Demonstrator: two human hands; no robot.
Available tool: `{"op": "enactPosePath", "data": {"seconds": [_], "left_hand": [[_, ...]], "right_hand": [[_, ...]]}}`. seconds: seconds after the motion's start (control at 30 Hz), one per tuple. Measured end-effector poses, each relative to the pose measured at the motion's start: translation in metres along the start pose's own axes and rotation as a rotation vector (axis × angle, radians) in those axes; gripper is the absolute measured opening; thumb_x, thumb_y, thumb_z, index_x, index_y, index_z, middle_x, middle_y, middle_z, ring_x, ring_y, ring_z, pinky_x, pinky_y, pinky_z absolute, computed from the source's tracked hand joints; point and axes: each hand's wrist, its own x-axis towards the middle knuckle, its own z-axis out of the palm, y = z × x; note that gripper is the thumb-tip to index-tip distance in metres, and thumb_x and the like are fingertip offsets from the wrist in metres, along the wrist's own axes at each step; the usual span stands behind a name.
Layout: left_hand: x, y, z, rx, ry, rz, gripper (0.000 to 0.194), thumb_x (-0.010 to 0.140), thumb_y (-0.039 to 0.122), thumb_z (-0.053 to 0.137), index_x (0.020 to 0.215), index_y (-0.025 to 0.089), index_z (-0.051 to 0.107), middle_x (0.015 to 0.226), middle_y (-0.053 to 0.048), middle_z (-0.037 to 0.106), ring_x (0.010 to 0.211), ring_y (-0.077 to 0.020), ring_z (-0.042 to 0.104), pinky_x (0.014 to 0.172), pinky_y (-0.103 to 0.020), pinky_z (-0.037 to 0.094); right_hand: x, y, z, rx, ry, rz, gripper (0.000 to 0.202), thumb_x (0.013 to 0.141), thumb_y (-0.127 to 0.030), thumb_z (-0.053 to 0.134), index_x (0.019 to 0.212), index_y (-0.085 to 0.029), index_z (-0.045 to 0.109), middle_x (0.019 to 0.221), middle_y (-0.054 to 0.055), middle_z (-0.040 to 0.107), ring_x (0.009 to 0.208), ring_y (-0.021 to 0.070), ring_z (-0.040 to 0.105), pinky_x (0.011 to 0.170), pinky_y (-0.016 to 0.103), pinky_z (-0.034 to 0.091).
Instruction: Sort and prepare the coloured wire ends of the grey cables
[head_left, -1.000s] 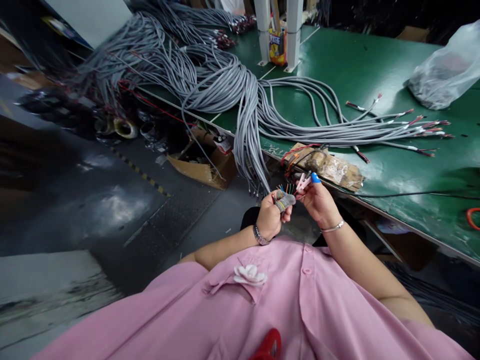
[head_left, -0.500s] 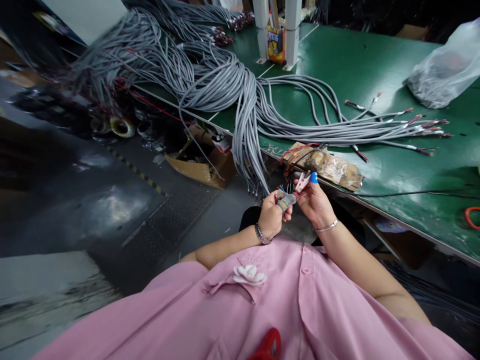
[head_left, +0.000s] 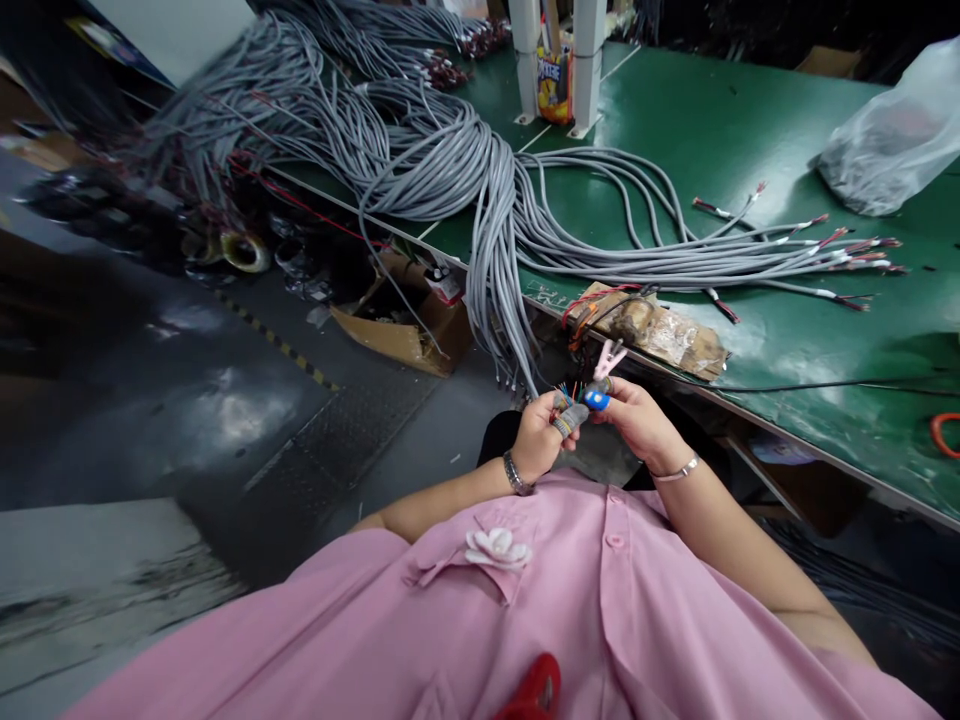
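Note:
My left hand (head_left: 541,433) is closed round a bunch of thin coloured wires (head_left: 571,392), whose ends fan out above its fingers. Grey finger covers sit on its thumb and a finger. Close beside it, my right hand (head_left: 637,425) pinches thumb and forefinger together, a blue cover on the thumb. What lies in that pinch is hidden. A pink clip (head_left: 609,360) sticks up just beyond the right fingertips; whether they touch it I cannot tell. Grey cables (head_left: 499,270) hang over the table edge down toward my left hand.
On the green table (head_left: 697,120) lies a large heap of grey cables (head_left: 427,160) with stripped ends to the right. A taped cardboard piece (head_left: 660,335) sits at the edge. Further off are a plastic bag (head_left: 885,150) and a white post (head_left: 589,60). A cardboard box (head_left: 405,335) stands below.
My right thumb has come down from a raised position and now presses against the forefinger. The right hand has shifted slightly down and right. My left hand keeps its grip on the wires.

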Motion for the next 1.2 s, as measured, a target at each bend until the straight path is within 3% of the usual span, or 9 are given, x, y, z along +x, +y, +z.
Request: {"op": "enactPosePath", "data": {"seconds": [0.17,0.27,0.33,0.47,0.6,0.87,1.2], "left_hand": [[0.002,0.006,-0.001,0.165,-0.196,-0.053,0.021,0.073,0.031,0.070,0.074,0.015,0.057,0.054,0.002,0.060,0.042,-0.0084,0.054,0.039,-0.018,0.040],[0.003,0.007,-0.003,0.183,-0.214,-0.065,0.019,0.076,0.031,0.067,0.074,0.015,0.058,0.054,0.001,0.060,0.041,-0.0086,0.054,0.039,-0.018,0.039],[0.004,0.007,-0.004,0.135,-0.176,-0.063,0.023,0.078,0.036,0.066,0.073,0.015,0.057,0.054,0.000,0.061,0.040,-0.0084,0.054,0.037,-0.018,0.036],[0.005,0.005,-0.004,-0.029,-0.075,-0.066,0.034,0.076,0.047,0.067,0.076,0.015,0.058,0.054,0.001,0.060,0.039,-0.0082,0.053,0.036,-0.018,0.030],[0.007,0.003,-0.002,-0.083,-0.068,-0.069,0.038,0.073,0.050,0.070,0.073,0.014,0.058,0.055,0.000,0.061,0.039,-0.0083,0.053,0.036,-0.019,0.030],[0.006,0.003,-0.005,0.069,-0.240,-0.069,0.034,0.075,0.045,0.070,0.070,0.014,0.060,0.056,-0.003,0.065,0.043,-0.0097,0.057,0.038,-0.019,0.032],[0.008,0.000,0.000,-0.138,-0.041,-0.023,0.036,0.074,0.048,0.069,0.072,0.013,0.060,0.055,-0.001,0.063,0.039,-0.0093,0.055,0.035,-0.019,0.029]], "right_hand": [[-0.009,-0.006,0.006,-0.235,-0.095,-0.165,0.022,0.074,-0.041,0.077,0.077,-0.020,0.070,0.068,0.001,0.065,0.062,0.0144,0.057,0.061,0.028,0.048],[-0.013,-0.005,0.003,-0.404,-0.029,-0.310,0.016,0.077,-0.037,0.074,0.080,-0.022,0.071,0.077,0.002,0.066,0.070,0.0159,0.058,0.068,0.029,0.048],[-0.014,-0.002,-0.001,-0.399,0.021,-0.347,0.016,0.078,-0.037,0.073,0.087,-0.023,0.072,0.084,0.002,0.067,0.077,0.0167,0.059,0.073,0.030,0.048],[-0.015,0.009,-0.005,-0.219,0.047,-0.229,0.027,0.076,-0.040,0.075,0.096,-0.024,0.070,0.089,0.002,0.067,0.079,0.0164,0.060,0.072,0.029,0.049],[-0.016,0.021,0.000,-0.089,0.119,-0.181,0.022,0.076,-0.041,0.075,0.087,-0.023,0.069,0.080,0.000,0.065,0.069,0.0125,0.056,0.062,0.025,0.046],[-0.013,0.005,0.012,-0.099,0.069,-0.169,0.024,0.072,-0.043,0.078,0.074,-0.021,0.067,0.064,-0.001,0.062,0.055,0.0117,0.052,0.055,0.026,0.044],[-0.007,0.012,0.009,-0.136,0.184,-0.169,0.028,0.073,-0.046,0.076,0.074,-0.020,0.067,0.068,-0.001,0.062,0.060,0.0111,0.052,0.056,0.024,0.044]]}}
